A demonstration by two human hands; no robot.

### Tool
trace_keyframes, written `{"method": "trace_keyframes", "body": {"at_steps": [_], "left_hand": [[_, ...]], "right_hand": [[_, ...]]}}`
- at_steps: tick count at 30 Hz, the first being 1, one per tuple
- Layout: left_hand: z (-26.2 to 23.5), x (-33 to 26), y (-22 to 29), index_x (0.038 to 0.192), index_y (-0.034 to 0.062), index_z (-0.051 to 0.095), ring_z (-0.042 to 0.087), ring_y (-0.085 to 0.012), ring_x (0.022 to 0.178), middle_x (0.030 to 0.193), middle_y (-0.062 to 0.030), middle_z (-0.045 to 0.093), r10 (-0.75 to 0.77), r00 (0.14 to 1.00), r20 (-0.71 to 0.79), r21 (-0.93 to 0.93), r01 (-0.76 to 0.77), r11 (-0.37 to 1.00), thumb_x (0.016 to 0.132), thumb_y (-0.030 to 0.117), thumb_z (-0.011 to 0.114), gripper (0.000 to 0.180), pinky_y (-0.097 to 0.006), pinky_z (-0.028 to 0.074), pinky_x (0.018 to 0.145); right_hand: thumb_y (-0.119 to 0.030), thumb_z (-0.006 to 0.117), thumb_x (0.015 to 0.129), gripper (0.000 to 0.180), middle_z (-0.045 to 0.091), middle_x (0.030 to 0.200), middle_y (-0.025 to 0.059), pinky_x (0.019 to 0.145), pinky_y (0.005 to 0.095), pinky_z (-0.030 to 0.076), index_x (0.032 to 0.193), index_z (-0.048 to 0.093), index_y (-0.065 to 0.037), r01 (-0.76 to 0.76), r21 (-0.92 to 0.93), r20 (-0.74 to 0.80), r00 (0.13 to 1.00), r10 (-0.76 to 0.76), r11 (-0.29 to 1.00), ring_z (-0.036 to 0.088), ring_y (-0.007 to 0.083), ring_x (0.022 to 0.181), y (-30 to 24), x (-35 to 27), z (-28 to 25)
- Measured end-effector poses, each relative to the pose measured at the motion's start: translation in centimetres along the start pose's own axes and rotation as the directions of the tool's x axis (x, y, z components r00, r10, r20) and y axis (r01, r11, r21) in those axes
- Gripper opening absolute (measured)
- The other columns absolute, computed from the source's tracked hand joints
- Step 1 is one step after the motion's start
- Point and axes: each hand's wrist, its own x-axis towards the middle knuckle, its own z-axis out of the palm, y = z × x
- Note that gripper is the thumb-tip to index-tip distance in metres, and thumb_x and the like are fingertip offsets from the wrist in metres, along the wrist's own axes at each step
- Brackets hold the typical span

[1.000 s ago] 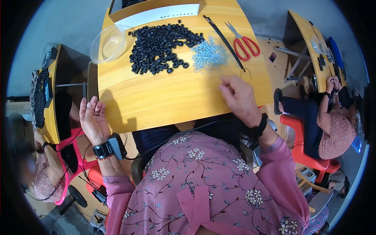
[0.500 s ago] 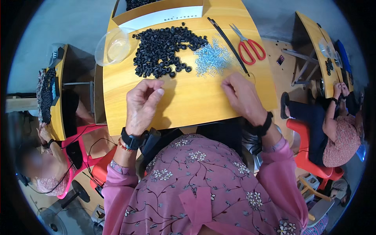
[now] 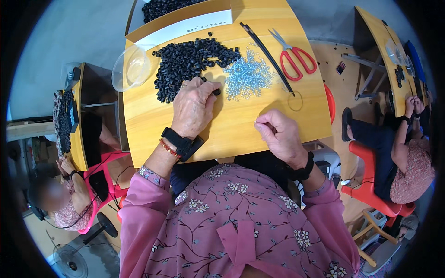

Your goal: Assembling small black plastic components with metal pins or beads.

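Observation:
My left hand (image 3: 193, 104) reaches to the near edge of a pile of black beads (image 3: 185, 65). Its fingers are bent together, and a single black bead (image 3: 216, 92) shows right at the fingertips. Beside that pile, to the right, lies a heap of small pale blue, glassy beads (image 3: 250, 76). My right hand (image 3: 280, 136) hovers over the near right part of the wooden table (image 3: 232, 139). Thumb and forefinger are pinched together there; whatever they hold is too fine to make out.
Scissors with red handles (image 3: 296, 62) and thin black rods (image 3: 266, 55) lie at the right, a thin loop (image 3: 295, 101) near the rods' end. A clear plastic tub (image 3: 131, 69) sits left, below a cardboard box (image 3: 181, 23). People work at tables on both sides.
My left hand has moved forward and right to the black beads' edge. My right hand has drawn back toward me, away from the pale blue beads, still pinched.

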Motion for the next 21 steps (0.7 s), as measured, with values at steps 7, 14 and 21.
{"method": "trace_keyframes", "body": {"at_steps": [7, 14, 21], "left_hand": [[0.5, 0.3, 0.0, 0.095, 0.006, 0.07, 0.06, -0.0284, 0.08, 0.08, -0.0099, 0.06, 0.023, 1.0, 0.002, -0.01, -0.023, 1.0, 0.073, -0.003, 0.071, 0.024, -0.036, 0.049, 0.07], [-1.4, -1.8, 1.4, 0.101, 0.0036, 0.065, 0.058, -0.0143, 0.082, 0.098, -0.0069, 0.063, -0.031, 0.996, -0.082, -0.41, -0.005, 0.912, 0.085, 0.002, 0.07, 0.018, -0.027, 0.048, 0.07], [-1.2, -6.1, 1.5, 0.106, 0.0008, 0.059, 0.061, -0.0085, 0.076, 0.094, -0.0062, 0.067, -0.28, 0.93, 0.238, -0.854, 0.337, 0.396, 0.09, 0.003, 0.068, 0.019, -0.021, 0.051, 0.066]], "right_hand": [[0.001, 0.064, 0.091, 0.006, 0.06, 0.078, 0.0009, 0.055, 0.0206, 0.045, 0.092, 0.059, -0.001, 0.01, 0.12, 0.0, 1.0, -0.01, 0.993, 0.054, 0.0048, 0.061, 0.0, 0.0, -0.3], [0.001, 0.063, 0.089, 0.009, 0.06, 0.083, 0.0098, 0.061, 0.0295, 0.049, 0.098, 0.064, 0.0, 0.178, 0.082, 0.048, 0.982, -0.183, 0.981, 0.062, 0.0209, 0.067, 0.1, 0.2, -0.8], [0.003, 0.062, 0.09, 0.009, 0.06, 0.084, 0.0051, 0.061, 0.024, 0.049, 0.099, 0.064, 0.002, -0.062, 0.312, 0.099, 0.995, 0.032, 0.948, 0.06, 0.0106, 0.067, -3.6, 1.3, -0.3]]}}
